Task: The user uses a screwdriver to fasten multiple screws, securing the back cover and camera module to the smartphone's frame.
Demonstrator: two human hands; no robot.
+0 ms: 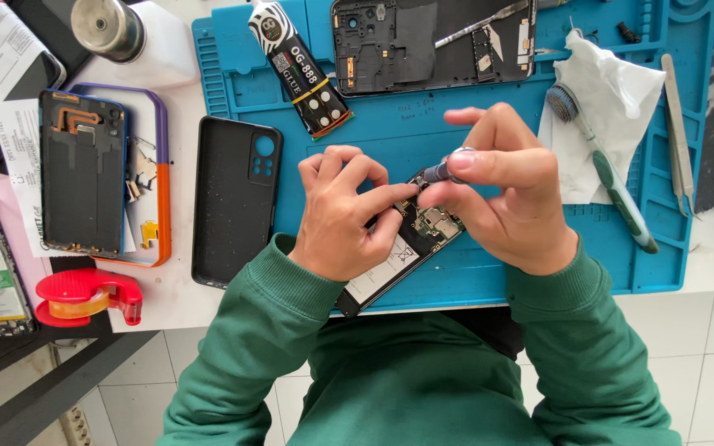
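An opened phone (406,248) with its back off lies tilted on the blue work mat (423,132), circuit board and white battery label showing. My left hand (345,211) rests on the phone, fingers curled, with the index finger pressing near the board. My right hand (506,190) pinches a small metal screwdriver (444,171) by its top, its tip down on the phone's upper board. Both green sleeves reach in from below.
A black phone case (235,198) lies left of the mat. A glue tube (301,70), another opened phone with tweezers (431,41), a brush (605,165) on a tissue and more tweezers (678,132) sit on the mat. Dismantled phones (84,173), a red tape dispenser (88,296) and a bottle (134,37) stand left.
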